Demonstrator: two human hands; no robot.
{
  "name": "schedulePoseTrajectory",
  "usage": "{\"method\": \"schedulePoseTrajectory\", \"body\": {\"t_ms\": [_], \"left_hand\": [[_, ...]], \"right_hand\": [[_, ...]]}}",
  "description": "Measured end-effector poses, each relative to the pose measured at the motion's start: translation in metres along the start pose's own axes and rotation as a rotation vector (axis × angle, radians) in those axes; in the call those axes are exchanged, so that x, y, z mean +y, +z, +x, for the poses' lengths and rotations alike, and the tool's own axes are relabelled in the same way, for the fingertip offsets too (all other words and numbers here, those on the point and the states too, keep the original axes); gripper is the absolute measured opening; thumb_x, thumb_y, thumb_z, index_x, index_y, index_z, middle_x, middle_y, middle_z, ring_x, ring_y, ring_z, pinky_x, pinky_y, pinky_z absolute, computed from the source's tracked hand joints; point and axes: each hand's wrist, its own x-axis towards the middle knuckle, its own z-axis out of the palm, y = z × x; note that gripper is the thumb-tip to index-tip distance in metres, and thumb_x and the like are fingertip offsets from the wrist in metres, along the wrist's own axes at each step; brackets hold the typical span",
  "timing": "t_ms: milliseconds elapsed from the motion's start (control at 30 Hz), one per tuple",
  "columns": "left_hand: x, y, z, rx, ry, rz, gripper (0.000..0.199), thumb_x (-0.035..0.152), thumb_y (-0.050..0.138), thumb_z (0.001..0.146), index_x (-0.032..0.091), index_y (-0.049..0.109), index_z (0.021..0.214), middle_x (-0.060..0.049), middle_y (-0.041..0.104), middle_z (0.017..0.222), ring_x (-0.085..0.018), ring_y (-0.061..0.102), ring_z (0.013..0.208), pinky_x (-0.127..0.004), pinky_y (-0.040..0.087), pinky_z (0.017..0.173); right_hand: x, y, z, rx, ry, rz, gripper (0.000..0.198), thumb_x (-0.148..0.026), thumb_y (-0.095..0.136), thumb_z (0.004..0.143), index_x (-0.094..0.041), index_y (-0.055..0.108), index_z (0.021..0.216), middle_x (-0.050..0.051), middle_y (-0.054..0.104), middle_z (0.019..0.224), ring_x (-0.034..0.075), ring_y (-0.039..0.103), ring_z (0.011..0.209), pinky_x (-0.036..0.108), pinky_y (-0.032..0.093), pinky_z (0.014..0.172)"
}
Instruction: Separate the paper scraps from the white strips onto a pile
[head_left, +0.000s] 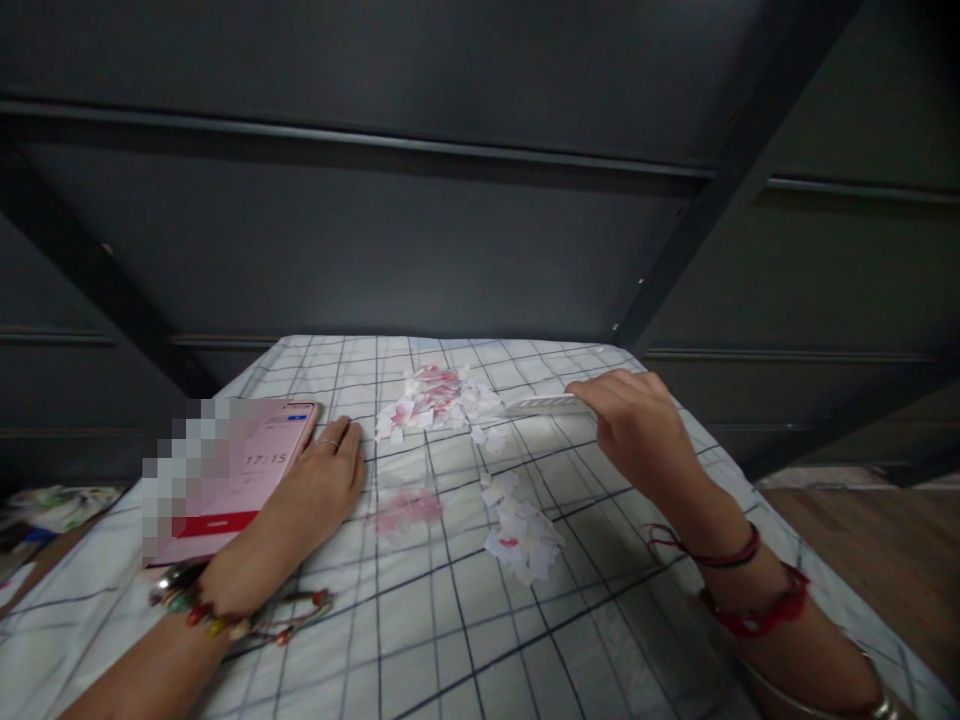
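My right hand (630, 425) pinches one end of a thin white strip (541, 404) with what looks like a ridged, comb-like edge; its exact kind is unclear. The strip's far end reaches the right side of a heap of small torn paper pieces (442, 395), white with some pink and red. My left hand (330, 470) lies palm down on the checked cloth, fingers stretched out, holding nothing. Beside it lies a pink-screened tablet or phone (259, 480), partly blurred out and partly under the wrist. Nearer me sits a smaller pile of paper scraps (523, 540).
A white cloth with dark grid lines (450, 640) covers the table. Between the hands is a pink smear (405, 512) on it. Dark panels (420, 240) rise directly behind the table. Wooden floor (862, 540) shows at right, and cluttered items (56, 510) at far left.
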Motion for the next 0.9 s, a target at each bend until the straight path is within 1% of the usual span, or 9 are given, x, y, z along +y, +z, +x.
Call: {"method": "schedulePoseTrajectory", "body": {"t_ms": [167,267,400,533,600,667,767,900], "left_hand": [[0.0,-0.001,0.0,0.029,0.014,-0.024,0.049,0.023,0.024,0.089,-0.002,0.05,0.122,-0.027,0.053,0.126,-0.033,0.046,0.124,-0.053,0.038,0.103],[0.0,-0.002,0.001,0.02,0.014,-0.018,0.05,0.023,0.023,0.089,-0.004,0.05,0.121,-0.029,0.052,0.127,-0.034,0.047,0.123,-0.052,0.038,0.103],[0.0,-0.003,0.0,0.003,0.01,-0.036,0.05,0.023,0.024,0.089,-0.006,0.05,0.122,-0.03,0.052,0.127,-0.033,0.046,0.124,-0.05,0.038,0.104],[0.0,-0.001,0.0,0.026,-0.01,-0.048,0.05,0.023,0.024,0.089,-0.003,0.05,0.122,-0.028,0.051,0.128,-0.034,0.046,0.124,-0.052,0.038,0.104],[0.0,0.0,0.0,0.029,-0.01,-0.05,0.049,0.023,0.026,0.089,-0.003,0.05,0.122,-0.027,0.052,0.128,-0.034,0.046,0.124,-0.053,0.038,0.104],[0.0,0.0,0.001,0.021,-0.005,-0.047,0.049,0.023,0.026,0.088,-0.002,0.051,0.122,-0.027,0.053,0.127,-0.034,0.047,0.124,-0.054,0.038,0.104],[0.001,-0.001,0.001,0.009,0.002,-0.025,0.051,0.024,0.024,0.089,-0.003,0.05,0.123,-0.027,0.054,0.127,-0.033,0.047,0.124,-0.053,0.036,0.105],[0.002,-0.003,0.002,-0.012,-0.013,-0.002,0.053,0.024,0.023,0.089,-0.006,0.048,0.123,-0.029,0.052,0.126,-0.034,0.046,0.125,-0.052,0.034,0.107]], "right_hand": [[0.0,-0.005,0.0,0.041,0.037,0.042,0.036,-0.001,0.039,0.078,-0.019,0.067,0.09,0.005,0.071,0.082,0.019,0.059,0.08,0.033,0.037,0.072],[0.004,-0.006,-0.001,0.013,0.01,0.041,0.036,0.001,0.04,0.075,-0.019,0.067,0.089,0.004,0.071,0.081,0.018,0.059,0.079,0.032,0.037,0.072],[0.004,0.001,-0.002,-0.011,-0.008,-0.002,0.037,0.002,0.04,0.075,-0.016,0.067,0.093,0.005,0.071,0.082,0.02,0.059,0.08,0.033,0.037,0.072],[0.001,0.004,-0.002,0.035,0.026,-0.018,0.036,-0.001,0.039,0.078,-0.016,0.067,0.096,0.006,0.07,0.083,0.02,0.058,0.081,0.033,0.036,0.071],[-0.002,0.002,-0.001,0.075,0.062,0.0,0.036,-0.002,0.038,0.08,-0.017,0.067,0.094,0.006,0.07,0.082,0.02,0.058,0.08,0.033,0.037,0.071],[-0.006,0.001,0.001,0.088,0.075,0.041,0.035,-0.002,0.038,0.081,-0.018,0.068,0.092,0.005,0.07,0.081,0.019,0.058,0.079,0.033,0.037,0.071],[-0.016,0.002,0.004,0.065,0.017,0.106,0.036,0.0,0.039,0.079,-0.019,0.067,0.09,0.003,0.071,0.081,0.018,0.059,0.079,0.032,0.038,0.071],[-0.024,0.007,0.007,0.04,-0.05,0.124,0.04,0.004,0.037,0.077,-0.019,0.067,0.088,0.002,0.07,0.079,0.017,0.059,0.077,0.031,0.036,0.069]]}}
